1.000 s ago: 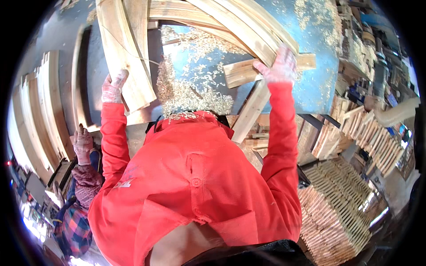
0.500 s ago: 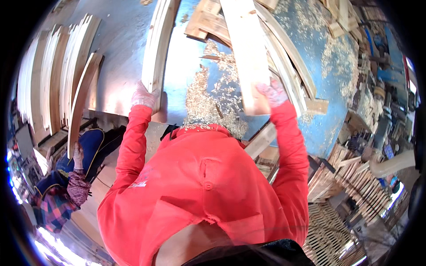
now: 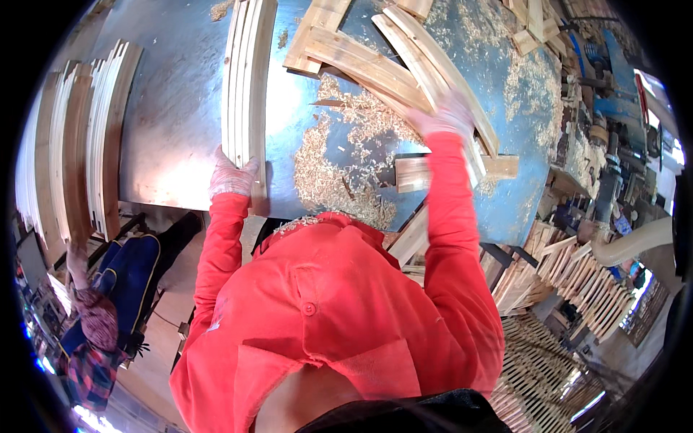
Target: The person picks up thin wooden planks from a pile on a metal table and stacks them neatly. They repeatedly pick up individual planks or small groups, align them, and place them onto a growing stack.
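Note:
My left hand (image 3: pixel 234 175), in a thin pale glove, grips the near end of a bundle of long wooden boards (image 3: pixel 245 86) lying on the blue metal table (image 3: pixel 170 108). Its fingers and thumb close around the sides of the bundle. To the right, my gloved right hand (image 3: pixel 446 119) is over the curved-looking light boards (image 3: pixel 419 61) of a loose pile. Motion smears its fingers, so whether they grasp a board cannot be made out. A short crosswise board (image 3: pixel 413 173) lies under the near ends of that pile.
Wood shavings (image 3: pixel 339 151) are strewn between my hands. Stacked boards (image 3: pixel 105 144) stand at the table's left, where a co-worker's hand (image 3: pixel 76 263) touches them. More wood pieces (image 3: pixel 530 32) lie far right. A pale hose (image 3: pixel 635 245) and slatted stacks (image 3: pixel 585 285) are beyond the right edge.
The wide board held by my right hand is no longer there; the bundle at my left hand looks wider. My right hand has moved farther out onto the pile. The co-worker's separate board has joined the stacks.

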The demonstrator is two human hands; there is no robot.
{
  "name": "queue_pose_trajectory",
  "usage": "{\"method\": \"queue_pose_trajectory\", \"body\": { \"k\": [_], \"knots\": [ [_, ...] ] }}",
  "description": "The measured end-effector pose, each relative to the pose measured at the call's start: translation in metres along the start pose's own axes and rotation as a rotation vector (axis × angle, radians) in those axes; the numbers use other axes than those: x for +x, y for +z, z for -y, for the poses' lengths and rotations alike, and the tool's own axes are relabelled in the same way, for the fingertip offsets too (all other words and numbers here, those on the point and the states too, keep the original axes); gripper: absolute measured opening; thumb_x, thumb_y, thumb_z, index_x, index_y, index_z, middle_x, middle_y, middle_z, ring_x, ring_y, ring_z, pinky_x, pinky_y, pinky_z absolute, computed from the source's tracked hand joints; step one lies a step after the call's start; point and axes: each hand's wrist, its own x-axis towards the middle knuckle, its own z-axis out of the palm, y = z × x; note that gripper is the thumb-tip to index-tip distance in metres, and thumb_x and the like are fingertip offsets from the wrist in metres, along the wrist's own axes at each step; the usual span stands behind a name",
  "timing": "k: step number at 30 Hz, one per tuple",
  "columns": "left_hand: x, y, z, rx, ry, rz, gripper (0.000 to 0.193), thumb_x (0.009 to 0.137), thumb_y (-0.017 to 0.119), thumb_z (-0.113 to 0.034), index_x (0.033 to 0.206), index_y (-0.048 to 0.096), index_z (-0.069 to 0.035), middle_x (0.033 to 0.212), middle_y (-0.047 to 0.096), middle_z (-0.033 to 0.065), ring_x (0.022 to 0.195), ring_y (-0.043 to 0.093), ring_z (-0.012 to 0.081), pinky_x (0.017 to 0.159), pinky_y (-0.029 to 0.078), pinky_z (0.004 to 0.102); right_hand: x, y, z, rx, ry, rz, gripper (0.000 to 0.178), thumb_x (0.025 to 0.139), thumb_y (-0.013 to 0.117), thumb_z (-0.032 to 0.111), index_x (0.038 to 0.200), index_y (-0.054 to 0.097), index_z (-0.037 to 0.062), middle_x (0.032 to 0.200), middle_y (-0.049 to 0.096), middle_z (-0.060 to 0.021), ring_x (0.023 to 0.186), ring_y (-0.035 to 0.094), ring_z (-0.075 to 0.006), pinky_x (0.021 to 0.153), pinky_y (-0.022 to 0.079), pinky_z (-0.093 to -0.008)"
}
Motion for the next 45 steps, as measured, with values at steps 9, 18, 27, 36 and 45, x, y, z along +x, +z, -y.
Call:
{"method": "queue_pose_trajectory", "body": {
  "k": [9,18,27,36,45],
  "knots": [
    [0.003,-0.043,0.033,0.047,-0.053,-0.043,0.073,0.072,0.074,-0.034,0.128,0.042,0.0,0.101,0.068,0.0205,0.092,0.067,0.0345,0.082,0.052,0.0416,-0.024,-0.036,-0.076,-0.447,-0.101,0.167,0.096,0.072,0.071,0.032,0.151,0.017,0.0236,0.139,0.044,-0.0185,0.125,0.045,-0.0382,0.105,0.035,-0.0492],
    [-0.004,-0.057,0.035,0.322,-0.32,-0.006,0.094,0.07,0.072,-0.053,0.141,0.03,-0.008,0.116,0.062,0.0233,0.108,0.062,0.0357,0.09,0.048,0.04,0.149,-0.005,-0.103,-0.325,-0.114,0.133,0.117,0.065,0.082,0.039,0.152,0.006,0.0178,0.146,0.033,-0.0246,0.132,0.038,-0.0407,0.108,0.032,-0.048],
    [-0.014,-0.059,0.015,0.343,-0.287,-0.093,0.084,0.074,0.07,-0.047,0.139,0.032,-0.01,0.116,0.062,0.0199,0.103,0.063,0.035,0.088,0.05,0.0404,0.128,-0.042,-0.085,-0.317,0.009,0.154,0.121,0.064,0.083,0.037,0.152,0.002,0.0188,0.145,0.034,-0.0267,0.132,0.038,-0.0412,0.108,0.036,-0.0447],
    [-0.007,-0.06,0.022,0.25,-0.3,-0.015,0.088,0.073,0.071,-0.044,0.141,0.03,-0.005,0.121,0.059,0.0225,0.109,0.06,0.0363,0.091,0.049,0.0393,0.017,-0.082,-0.026,0.591,-0.143,0.295,0.118,0.06,0.087,0.024,0.152,0.012,0.0132,0.141,0.041,-0.0232,0.126,0.047,-0.0353,0.099,0.047,-0.043],
    [-0.012,-0.064,0.056,0.096,-0.175,-0.02,0.114,0.066,0.069,-0.068,0.148,0.021,-0.004,0.135,0.048,0.0252,0.122,0.05,0.0393,0.101,0.041,0.0432,-0.077,0.078,0.3,1.457,0.025,0.813,0.065,0.081,0.073,0.023,0.137,0.042,0.0137,0.109,0.062,-0.0142,0.089,0.063,-0.0287,0.083,0.054,-0.0404]
  ]
}}
